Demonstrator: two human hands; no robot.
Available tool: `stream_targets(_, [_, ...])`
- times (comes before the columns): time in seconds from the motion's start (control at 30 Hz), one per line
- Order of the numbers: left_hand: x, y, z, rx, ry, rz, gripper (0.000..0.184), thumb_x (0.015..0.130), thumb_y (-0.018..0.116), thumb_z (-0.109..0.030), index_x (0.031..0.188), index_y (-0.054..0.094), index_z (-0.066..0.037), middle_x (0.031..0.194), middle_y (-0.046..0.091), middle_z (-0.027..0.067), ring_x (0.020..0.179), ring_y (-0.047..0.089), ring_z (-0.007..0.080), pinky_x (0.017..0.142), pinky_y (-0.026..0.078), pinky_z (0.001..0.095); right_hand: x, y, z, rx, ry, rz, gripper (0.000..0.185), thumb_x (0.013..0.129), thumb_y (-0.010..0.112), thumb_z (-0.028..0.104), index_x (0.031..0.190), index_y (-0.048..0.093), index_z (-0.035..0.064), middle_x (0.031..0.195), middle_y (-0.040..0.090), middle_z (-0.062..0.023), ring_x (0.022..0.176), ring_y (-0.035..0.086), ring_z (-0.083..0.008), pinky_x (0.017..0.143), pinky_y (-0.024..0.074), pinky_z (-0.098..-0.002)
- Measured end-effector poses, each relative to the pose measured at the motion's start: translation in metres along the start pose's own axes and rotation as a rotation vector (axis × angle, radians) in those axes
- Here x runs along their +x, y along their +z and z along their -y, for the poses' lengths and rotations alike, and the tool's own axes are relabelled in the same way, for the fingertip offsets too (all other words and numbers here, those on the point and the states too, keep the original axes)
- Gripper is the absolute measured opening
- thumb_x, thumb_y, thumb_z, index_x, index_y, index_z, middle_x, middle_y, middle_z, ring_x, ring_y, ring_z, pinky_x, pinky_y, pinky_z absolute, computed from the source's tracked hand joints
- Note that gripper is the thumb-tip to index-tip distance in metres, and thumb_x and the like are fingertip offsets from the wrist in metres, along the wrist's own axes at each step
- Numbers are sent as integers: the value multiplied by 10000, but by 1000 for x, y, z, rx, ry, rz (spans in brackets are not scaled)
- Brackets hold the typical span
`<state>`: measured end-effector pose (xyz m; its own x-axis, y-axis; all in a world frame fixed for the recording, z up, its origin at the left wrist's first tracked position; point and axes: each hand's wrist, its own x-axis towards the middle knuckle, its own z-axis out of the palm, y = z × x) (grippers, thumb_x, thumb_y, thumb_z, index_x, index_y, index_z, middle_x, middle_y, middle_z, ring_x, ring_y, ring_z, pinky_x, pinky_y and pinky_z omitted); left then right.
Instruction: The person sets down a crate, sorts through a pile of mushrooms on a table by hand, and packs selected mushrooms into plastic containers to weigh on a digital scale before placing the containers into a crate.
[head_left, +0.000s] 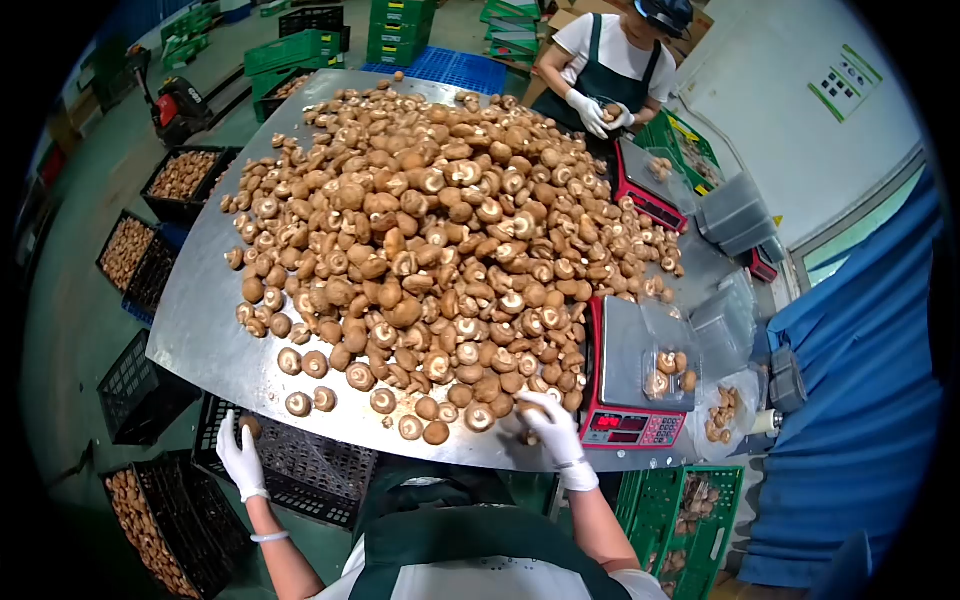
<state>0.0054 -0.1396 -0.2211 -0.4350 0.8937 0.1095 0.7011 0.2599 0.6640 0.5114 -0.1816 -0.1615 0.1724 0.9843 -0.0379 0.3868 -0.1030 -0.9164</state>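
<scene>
A large heap of brown mushrooms [430, 220] covers the metal table [200, 310], with several loose ones along its near edge. My left hand [241, 462], in a white glove, is off the table's near-left edge, above a black crate [300, 465]. A single mushroom [250, 427] shows between its thumb and fingers. My right hand [555, 432], also gloved, reaches over the near edge of the heap beside the red scale [632, 428]. Its fingers curl around a mushroom [528, 437], which they partly hide. On the scale sits a clear plastic tub [663, 362] with several mushrooms inside.
Across the table a co-worker [610, 70] in white gloves handles mushrooms near a second scale [650, 200]. Stacked clear tubs [725, 325] and a plastic bag of stems or mushrooms [722, 412] lie at right. Mushroom-filled crates [150, 530] stand left; a green crate [712, 540] stands below right.
</scene>
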Motion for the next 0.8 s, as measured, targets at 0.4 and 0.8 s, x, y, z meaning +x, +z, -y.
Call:
stream_targets(0.4, [-76, 100, -186, -231, 587, 434, 380, 756, 691, -172, 1113, 635, -56, 1200, 573, 169, 1149, 494, 369, 994, 384, 430, 15, 43, -12, -588, -419, 209, 468, 764, 698, 302, 1196, 575, 174, 1201, 539, -108, 1029, 525, -291, 849, 480, -360])
stream_targets(0.8, [-140, 149, -322, -563, 718, 860, 700, 710, 761, -173, 1340, 472, -76, 1341, 495, 150, 1221, 475, 325, 1027, 374, 379, -3, -15, -27, 1223, 499, 143, 548, 974, 425, 428, 1376, 352, 62, 1279, 516, -130, 1081, 588, -245, 839, 543, -330])
